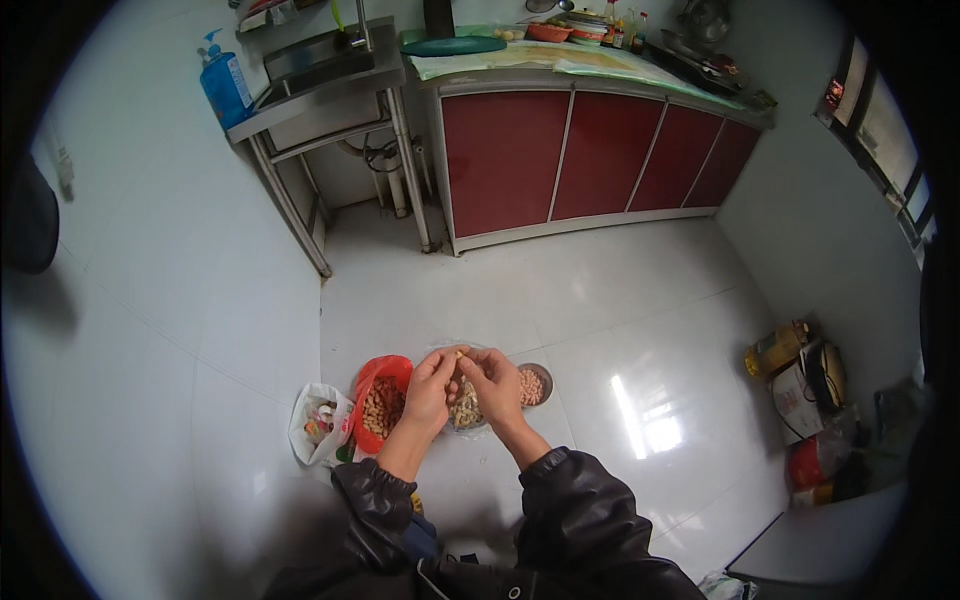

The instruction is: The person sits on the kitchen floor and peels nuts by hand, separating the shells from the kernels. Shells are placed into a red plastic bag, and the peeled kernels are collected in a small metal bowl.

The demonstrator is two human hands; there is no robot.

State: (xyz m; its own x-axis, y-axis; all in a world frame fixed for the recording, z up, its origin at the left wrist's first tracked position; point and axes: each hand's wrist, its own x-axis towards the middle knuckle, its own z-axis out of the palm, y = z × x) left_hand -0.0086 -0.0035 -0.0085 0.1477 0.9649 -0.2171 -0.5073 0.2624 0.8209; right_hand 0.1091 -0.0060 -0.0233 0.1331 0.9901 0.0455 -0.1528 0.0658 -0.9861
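Observation:
My left hand (429, 386) and my right hand (493, 386) meet in front of me, with a small pale peanut (460, 355) pinched between their fingertips. Below them is a container lined with clear plastic, holding broken peanut shells (466, 411); the hands hide part of it. Beside my left hand stands a red plastic bag (365, 420) of unshelled peanuts (381, 409). To the right of my right hand, a round metal bowl (550, 386) contains pink shelled peanut kernels (531, 386).
A white bag (300, 431) with wrappers inside stands left of the red bag. Ahead are a steel sink (330, 105) and a counter with red cabinet doors (504, 157). Along the right wall sit an oil bottle (776, 351) and a carton (793, 401).

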